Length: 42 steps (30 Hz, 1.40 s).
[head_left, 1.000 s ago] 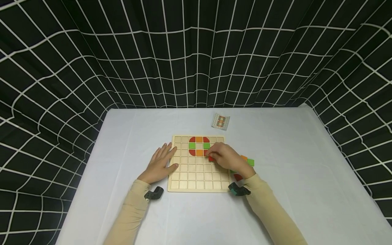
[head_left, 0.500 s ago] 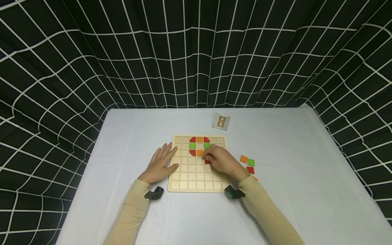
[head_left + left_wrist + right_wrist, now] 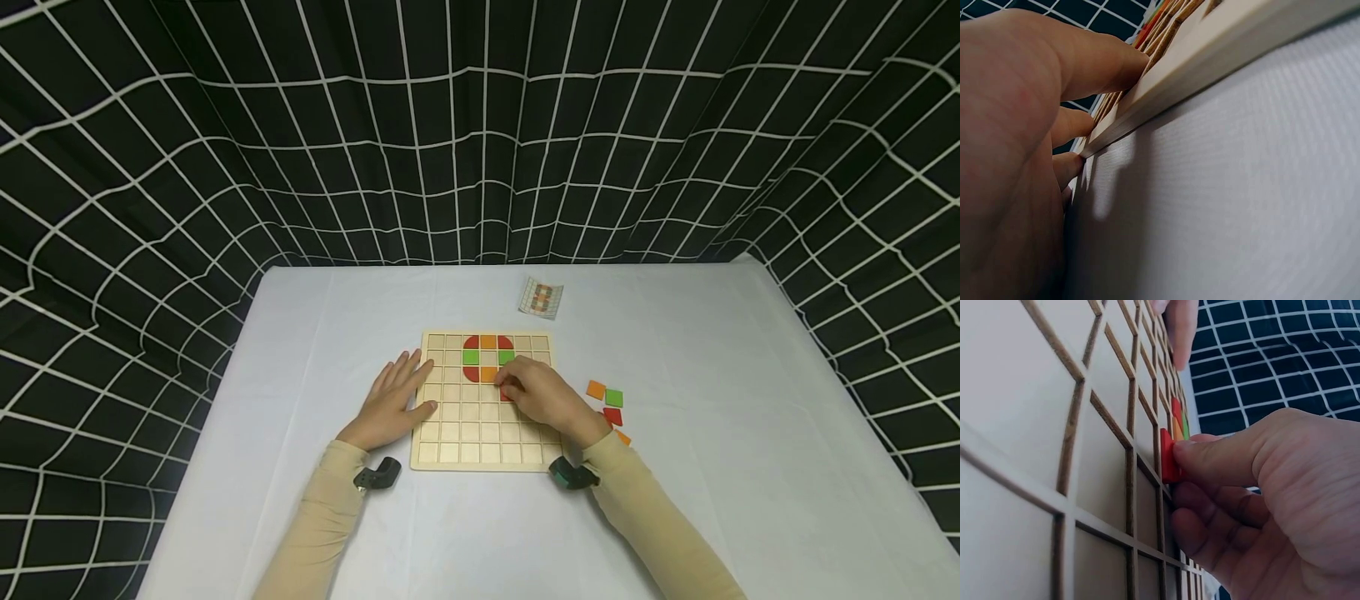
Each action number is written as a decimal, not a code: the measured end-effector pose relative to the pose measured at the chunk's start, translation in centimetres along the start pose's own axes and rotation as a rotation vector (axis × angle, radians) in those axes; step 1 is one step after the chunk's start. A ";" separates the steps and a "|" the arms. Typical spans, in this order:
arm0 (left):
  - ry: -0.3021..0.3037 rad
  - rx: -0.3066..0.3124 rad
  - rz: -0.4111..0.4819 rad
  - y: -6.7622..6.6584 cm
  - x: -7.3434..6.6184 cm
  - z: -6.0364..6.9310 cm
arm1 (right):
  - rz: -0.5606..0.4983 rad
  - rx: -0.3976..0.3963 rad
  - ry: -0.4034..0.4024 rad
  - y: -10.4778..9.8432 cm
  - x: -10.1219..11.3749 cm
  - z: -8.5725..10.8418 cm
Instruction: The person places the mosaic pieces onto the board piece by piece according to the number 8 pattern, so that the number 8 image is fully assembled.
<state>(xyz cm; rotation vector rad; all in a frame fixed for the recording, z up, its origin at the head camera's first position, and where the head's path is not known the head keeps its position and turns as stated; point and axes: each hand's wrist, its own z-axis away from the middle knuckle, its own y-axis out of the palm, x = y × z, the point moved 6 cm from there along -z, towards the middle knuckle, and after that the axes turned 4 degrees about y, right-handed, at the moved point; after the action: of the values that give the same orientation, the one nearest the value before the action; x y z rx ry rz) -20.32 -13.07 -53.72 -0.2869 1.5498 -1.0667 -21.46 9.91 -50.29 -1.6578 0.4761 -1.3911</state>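
Note:
A wooden grid board lies on the table. In its upper rows sit red rounded corner tiles, orange squares and green squares in a ring. My left hand rests along the board's left edge, fingers spread, with thumb and fingertips touching the frame. My right hand is over the board's right half and pinches a red tile by thumb and fingers. In the right wrist view this tile stands close to the board's cells; whether it is seated is unclear. The right hand hides the ring's lower right corner.
Loose tiles lie right of the board: an orange tile, a green one, a red one and others partly behind the right wrist. Beyond the board lies a printed pattern card. A dark grid curtain surrounds the table.
My right hand has shifted slightly left and down over the board with the red tile, uncovering more loose tiles. In the last half second it barely moves. My left hand stays put.

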 end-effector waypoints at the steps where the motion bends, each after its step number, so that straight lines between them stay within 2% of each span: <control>1: 0.002 0.001 0.000 0.0 0.0 0.0 | 0.002 -0.003 0.000 0.0 0.0 0.0; 6: 0.002 0.004 0.000 0.0 -0.1 0.0 | -0.006 -0.013 -0.006 -0.2 0.0 0.3; 11: 0.000 0.010 0.002 0.1 0.0 -0.1 | -0.099 0.000 -0.014 -0.8 -0.4 0.7; 15: 0.008 0.006 -0.006 0.0 0.0 0.0 | -0.187 0.002 -0.024 -2.3 -0.4 1.4; 19: 0.011 0.002 -0.014 0.0 0.0 0.1 | -0.207 -0.033 0.002 -4.3 -0.5 2.2; 25: 0.012 0.004 -0.012 0.1 0.1 0.0 | -0.180 -0.094 0.079 -7.1 -1.6 3.4; 29: 0.013 -0.002 -0.008 0.2 0.3 0.0 | -0.145 -0.126 0.122 -8.3 -2.9 4.2; 35: 0.019 -0.010 -0.001 0.2 0.3 0.0 | -0.135 -0.103 0.205 -8.8 -5.3 5.4; 42: 0.014 0.003 0.002 0.1 0.2 0.0 | -0.042 -0.086 0.267 -8.7 -7.4 6.5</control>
<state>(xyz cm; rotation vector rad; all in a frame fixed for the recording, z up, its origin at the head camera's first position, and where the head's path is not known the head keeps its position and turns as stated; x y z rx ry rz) -20.37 -13.13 -53.96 -0.2764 1.5603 -1.0713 -19.81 22.59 -47.26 -1.5636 0.6653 -1.6535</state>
